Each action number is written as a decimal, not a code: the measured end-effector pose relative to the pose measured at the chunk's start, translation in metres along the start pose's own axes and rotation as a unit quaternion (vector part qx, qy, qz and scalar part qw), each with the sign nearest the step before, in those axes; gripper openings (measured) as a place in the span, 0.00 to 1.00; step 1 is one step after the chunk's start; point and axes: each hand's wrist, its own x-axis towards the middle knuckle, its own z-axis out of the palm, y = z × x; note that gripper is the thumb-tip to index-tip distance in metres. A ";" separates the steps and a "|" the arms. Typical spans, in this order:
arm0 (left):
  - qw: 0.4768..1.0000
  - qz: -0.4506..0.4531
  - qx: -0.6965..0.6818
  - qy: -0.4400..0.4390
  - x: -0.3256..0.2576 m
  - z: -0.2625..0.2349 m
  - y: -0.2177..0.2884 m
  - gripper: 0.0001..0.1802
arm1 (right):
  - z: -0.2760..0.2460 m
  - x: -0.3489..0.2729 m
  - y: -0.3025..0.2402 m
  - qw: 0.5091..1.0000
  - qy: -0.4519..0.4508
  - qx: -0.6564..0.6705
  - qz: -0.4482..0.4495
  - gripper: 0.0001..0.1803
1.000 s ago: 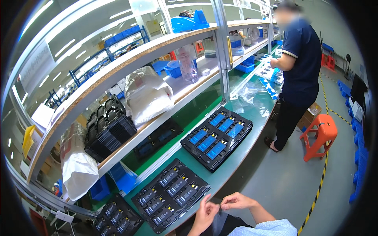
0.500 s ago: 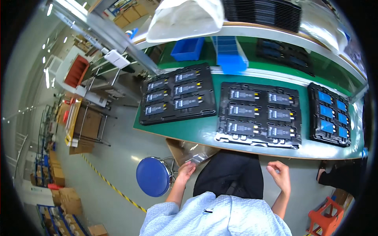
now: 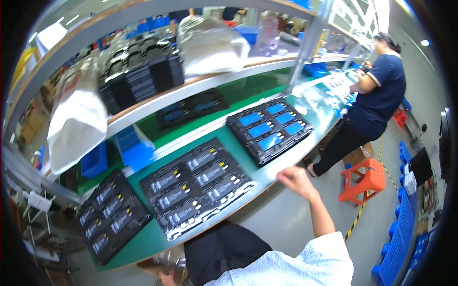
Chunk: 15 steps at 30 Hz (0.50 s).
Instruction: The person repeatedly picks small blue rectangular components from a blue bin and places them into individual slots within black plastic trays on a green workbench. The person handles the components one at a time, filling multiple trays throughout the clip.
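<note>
Your right hand (image 3: pixel 296 180) hangs loosely curled, holding nothing, just off the front edge of the green worktop (image 3: pixel 267 174), near the middle black plastic tray of dark parts (image 3: pixel 196 185). Your left hand (image 3: pixel 167 276) (mostly hidden) touches a crinkly clear bag (image 3: pixel 168 260); I cannot tell its grip.

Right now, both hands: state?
Left hand: mostly out of view at clear bag; grip cannot be told.
Right hand: empty, loosely curled at bench edge.

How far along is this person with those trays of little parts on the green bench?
Done: the middle tray and left tray look full. In hand: the right hand reaches toward the bench edge; the left hand is low by a clear bag. Left: cannot tell; the blue-part tray lies untouched.
</note>
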 end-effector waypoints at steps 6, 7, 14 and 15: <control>0.991 -0.029 0.094 -0.089 -0.008 0.025 -0.007 0.24 | -0.101 0.069 0.109 0.947 0.131 -0.294 0.024 0.06; 0.990 -0.027 0.114 -0.084 -0.013 0.031 -0.011 0.24 | -0.109 0.081 0.126 0.948 0.098 -0.302 -0.005 0.06; 0.941 0.034 0.317 -0.116 -0.080 0.087 -0.023 0.25 | -0.119 0.138 0.189 0.877 -0.141 -0.450 -0.096 0.03; 0.921 0.056 0.363 -0.129 -0.105 0.098 -0.018 0.25 | -0.111 0.148 0.169 0.855 -0.176 -0.482 -0.075 0.04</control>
